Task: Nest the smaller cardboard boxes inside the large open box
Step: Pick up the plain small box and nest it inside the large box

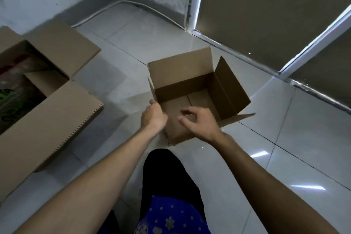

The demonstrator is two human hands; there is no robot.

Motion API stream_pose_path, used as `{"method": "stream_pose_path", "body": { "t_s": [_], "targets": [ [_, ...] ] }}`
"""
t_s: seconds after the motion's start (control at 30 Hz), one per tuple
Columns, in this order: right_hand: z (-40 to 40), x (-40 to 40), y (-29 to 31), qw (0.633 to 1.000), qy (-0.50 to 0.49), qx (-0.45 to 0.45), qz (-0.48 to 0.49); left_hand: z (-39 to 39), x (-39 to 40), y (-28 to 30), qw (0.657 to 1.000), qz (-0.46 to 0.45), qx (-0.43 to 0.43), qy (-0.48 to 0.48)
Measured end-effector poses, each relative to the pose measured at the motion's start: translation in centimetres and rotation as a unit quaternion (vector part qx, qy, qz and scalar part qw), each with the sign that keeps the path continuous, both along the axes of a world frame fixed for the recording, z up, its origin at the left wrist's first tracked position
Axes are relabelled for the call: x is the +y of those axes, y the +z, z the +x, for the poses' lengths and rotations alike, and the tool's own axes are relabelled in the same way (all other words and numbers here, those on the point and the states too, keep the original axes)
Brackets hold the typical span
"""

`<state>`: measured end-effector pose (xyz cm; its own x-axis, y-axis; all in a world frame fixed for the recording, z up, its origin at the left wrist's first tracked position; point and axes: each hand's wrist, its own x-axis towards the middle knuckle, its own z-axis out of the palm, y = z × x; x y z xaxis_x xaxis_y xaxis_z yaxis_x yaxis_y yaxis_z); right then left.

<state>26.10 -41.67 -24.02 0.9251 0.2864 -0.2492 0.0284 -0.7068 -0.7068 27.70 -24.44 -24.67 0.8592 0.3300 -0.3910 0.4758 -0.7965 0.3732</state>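
A small open cardboard box (pixel 199 74) sits on the tiled floor at the centre, its flaps standing up and its inside bare. My left hand (pixel 153 116) grips the box's near left corner at the rim. My right hand (pixel 201 119) rests over the near flap with fingers curled and spread, holding nothing I can make out. The large open box (pixel 57 119) lies at the left with wide flaps folded outward. Printed packaging and another cardboard piece show inside it.
Glossy white floor tiles (pixel 284 157) surround the boxes. A white wall with a cable running along its base stands behind. A dark glass door with a white frame (pixel 197 2) lies to the right. My dark-clothed leg is below the small box.
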Motion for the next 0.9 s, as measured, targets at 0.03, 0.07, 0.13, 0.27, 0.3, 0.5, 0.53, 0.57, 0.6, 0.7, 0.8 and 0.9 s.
{"method": "stream_pose_path", "body": {
  "t_s": [0.03, 0.07, 0.13, 0.27, 0.3, 0.5, 0.53, 0.57, 0.6, 0.7, 0.8, 0.9],
  "targets": [
    [0.8, -0.9, -0.2, 0.995, -0.036, -0.078, -0.046, 0.4, 0.4, -0.2, 1.0, 0.021, -0.018, -0.014],
    [1.6, -1.8, -0.2, 0.977, -0.071, -0.164, -0.113, 0.7, 0.8, -0.4, 0.998, 0.039, -0.043, -0.033],
    [2.8, -4.1, -0.3, 0.931, -0.167, -0.237, -0.224, 0.9, 1.4, -1.0, 0.991, 0.064, -0.098, -0.059],
    [2.5, -7.3, -1.5, 0.927, -0.288, -0.078, -0.228, -0.3, 0.7, -2.0, 0.989, 0.044, -0.132, -0.048],
    [2.1, -7.6, -1.9, 0.932, -0.278, -0.063, -0.224, -0.7, 0.3, -2.2, 0.99, 0.034, -0.129, -0.044],
    [-0.3, -6.4, -4.0, 0.926, -0.279, -0.029, -0.252, -2.1, -1.2, -2.3, 0.995, 0.021, -0.094, -0.032],
    [-0.7, -6.4, -4.1, 0.929, -0.279, -0.013, -0.243, -2.2, -1.0, -2.2, 0.996, 0.019, -0.088, -0.028],
    [-1.0, -6.7, -4.2, 0.931, -0.28, -0.01, -0.235, -2.3, -0.7, -2.0, 0.996, 0.015, -0.083, -0.027],
    [-1.3, -7.1, -4.2, 0.932, -0.285, -0.022, -0.223, -2.6, -0.5, -1.7, 0.996, 0.011, -0.084, -0.028],
    [-2.1, -8.0, -3.5, 0.931, -0.314, -0.057, -0.178, -3.4, 0.1, -0.5, 0.992, 0.011, -0.119, -0.035],
    [-2.5, -7.6, -2.0, 0.926, -0.335, -0.081, -0.153, -4.0, 0.8, 1.5, 0.985, 0.012, -0.165, -0.038],
    [-2.1, -6.5, 0.8, 0.922, -0.344, -0.129, -0.121, -4.0, 2.0, 4.5, 0.975, 0.011, -0.217, -0.036]
  ]
}}
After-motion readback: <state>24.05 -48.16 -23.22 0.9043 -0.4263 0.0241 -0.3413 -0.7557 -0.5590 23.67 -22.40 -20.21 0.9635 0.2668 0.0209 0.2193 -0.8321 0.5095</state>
